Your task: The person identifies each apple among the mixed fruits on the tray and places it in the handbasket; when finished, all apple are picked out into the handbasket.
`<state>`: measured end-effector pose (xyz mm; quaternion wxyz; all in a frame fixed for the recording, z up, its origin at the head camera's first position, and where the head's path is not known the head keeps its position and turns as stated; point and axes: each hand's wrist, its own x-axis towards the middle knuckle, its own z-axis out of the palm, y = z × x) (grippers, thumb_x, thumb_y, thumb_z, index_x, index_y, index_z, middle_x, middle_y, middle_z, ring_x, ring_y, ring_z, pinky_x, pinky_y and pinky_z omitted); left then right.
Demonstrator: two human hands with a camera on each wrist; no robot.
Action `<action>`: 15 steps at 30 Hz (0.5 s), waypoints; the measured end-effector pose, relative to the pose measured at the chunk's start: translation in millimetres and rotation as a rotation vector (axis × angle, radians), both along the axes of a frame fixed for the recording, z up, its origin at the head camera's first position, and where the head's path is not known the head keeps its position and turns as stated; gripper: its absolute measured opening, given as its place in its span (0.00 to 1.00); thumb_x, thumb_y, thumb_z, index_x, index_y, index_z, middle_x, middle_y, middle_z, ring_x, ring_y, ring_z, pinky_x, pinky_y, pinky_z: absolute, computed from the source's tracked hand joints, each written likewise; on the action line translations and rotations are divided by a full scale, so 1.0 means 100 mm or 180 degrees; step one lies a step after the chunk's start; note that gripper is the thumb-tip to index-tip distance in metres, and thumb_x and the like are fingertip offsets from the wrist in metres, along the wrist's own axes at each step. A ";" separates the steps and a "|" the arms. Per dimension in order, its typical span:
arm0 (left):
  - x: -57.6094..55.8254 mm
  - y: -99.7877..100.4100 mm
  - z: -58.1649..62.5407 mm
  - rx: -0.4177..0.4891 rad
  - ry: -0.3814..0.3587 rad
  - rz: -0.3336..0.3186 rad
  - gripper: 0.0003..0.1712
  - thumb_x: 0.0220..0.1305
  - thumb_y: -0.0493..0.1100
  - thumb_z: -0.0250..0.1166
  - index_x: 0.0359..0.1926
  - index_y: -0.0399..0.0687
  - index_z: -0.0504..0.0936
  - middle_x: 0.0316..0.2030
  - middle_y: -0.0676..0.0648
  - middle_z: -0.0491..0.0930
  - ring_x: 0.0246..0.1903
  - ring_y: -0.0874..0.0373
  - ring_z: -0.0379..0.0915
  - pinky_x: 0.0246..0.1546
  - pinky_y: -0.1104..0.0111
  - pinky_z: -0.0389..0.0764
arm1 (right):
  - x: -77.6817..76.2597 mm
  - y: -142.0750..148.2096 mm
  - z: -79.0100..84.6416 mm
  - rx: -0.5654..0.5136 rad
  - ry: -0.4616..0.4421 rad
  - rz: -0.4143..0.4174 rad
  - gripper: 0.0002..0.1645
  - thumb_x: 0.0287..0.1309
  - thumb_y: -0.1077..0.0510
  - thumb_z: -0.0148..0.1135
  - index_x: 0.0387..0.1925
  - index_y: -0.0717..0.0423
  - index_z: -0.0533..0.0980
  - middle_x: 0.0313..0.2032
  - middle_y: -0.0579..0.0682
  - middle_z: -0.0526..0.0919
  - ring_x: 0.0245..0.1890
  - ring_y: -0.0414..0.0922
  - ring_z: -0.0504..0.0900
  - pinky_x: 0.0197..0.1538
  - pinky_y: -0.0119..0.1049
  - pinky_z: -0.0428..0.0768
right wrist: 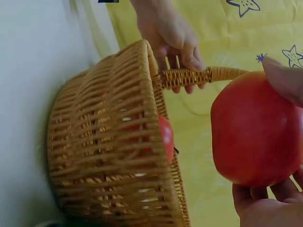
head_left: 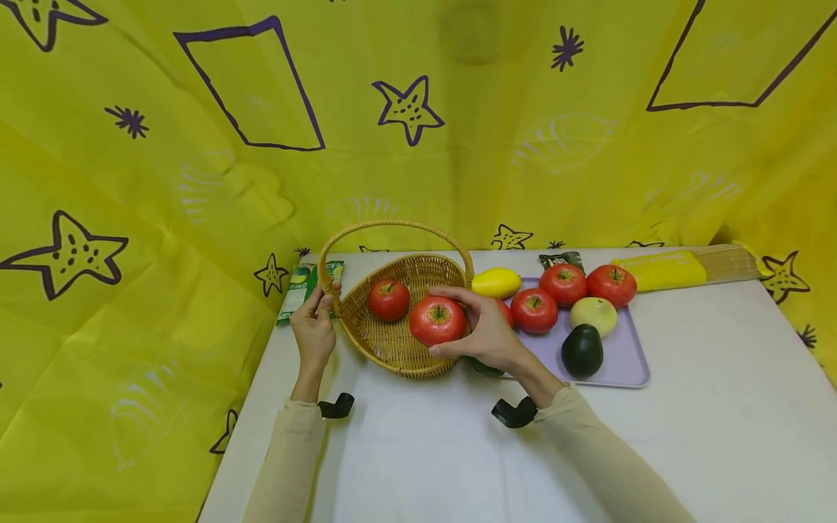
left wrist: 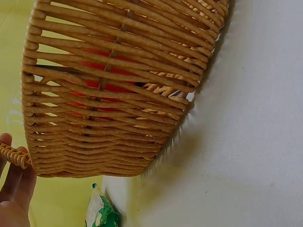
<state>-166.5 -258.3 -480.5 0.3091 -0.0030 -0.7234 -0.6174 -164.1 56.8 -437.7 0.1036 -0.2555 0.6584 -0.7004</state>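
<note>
Round apple (right wrist: 255,132) in fingers (right wrist: 242,198); wicker basket (right wrist: 90,127)

A white table (head_left: 418,457) carries a wicker basket (head_left: 394,352), a green packet (head_left: 296,299) left of it, a lilac tray (head_left: 624,365) on its right, and a yellow-wrapped bundle (head_left: 667,270) beyond the tray

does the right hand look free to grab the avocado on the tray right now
Probably not yet: the right hand holds a red apple over the wicker basket. The avocado itself looks uncovered on the lilac tray, so only the full hand seems in the way.
</note>
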 end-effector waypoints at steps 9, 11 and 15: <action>-0.01 0.00 0.00 0.0023 -0.0010 0.0027 0.21 0.77 0.32 0.61 0.66 0.32 0.80 0.52 0.25 0.85 0.52 0.66 0.86 0.56 0.78 0.83 | -0.13 -0.17 -0.01 0.0330 -0.0109 -0.0011 0.51 0.47 0.68 0.83 0.74 0.55 0.72 0.73 0.54 0.75 0.69 0.55 0.75 0.72 0.53 0.78; 0.00 0.00 0.00 0.0024 -0.0015 0.0033 0.21 0.77 0.32 0.61 0.66 0.32 0.80 0.52 0.25 0.85 0.53 0.65 0.85 0.55 0.78 0.83 | -0.17 -0.20 -0.02 0.0359 -0.0141 -0.0023 0.51 0.49 0.67 0.83 0.75 0.55 0.71 0.74 0.55 0.74 0.69 0.56 0.76 0.72 0.56 0.77; 0.00 0.00 0.00 0.0018 -0.0021 0.0015 0.21 0.77 0.32 0.61 0.66 0.32 0.80 0.52 0.25 0.85 0.52 0.67 0.85 0.55 0.79 0.83 | -0.23 -0.24 -0.01 0.0368 -0.0122 -0.0044 0.52 0.49 0.69 0.82 0.76 0.57 0.69 0.75 0.59 0.72 0.69 0.59 0.76 0.72 0.59 0.76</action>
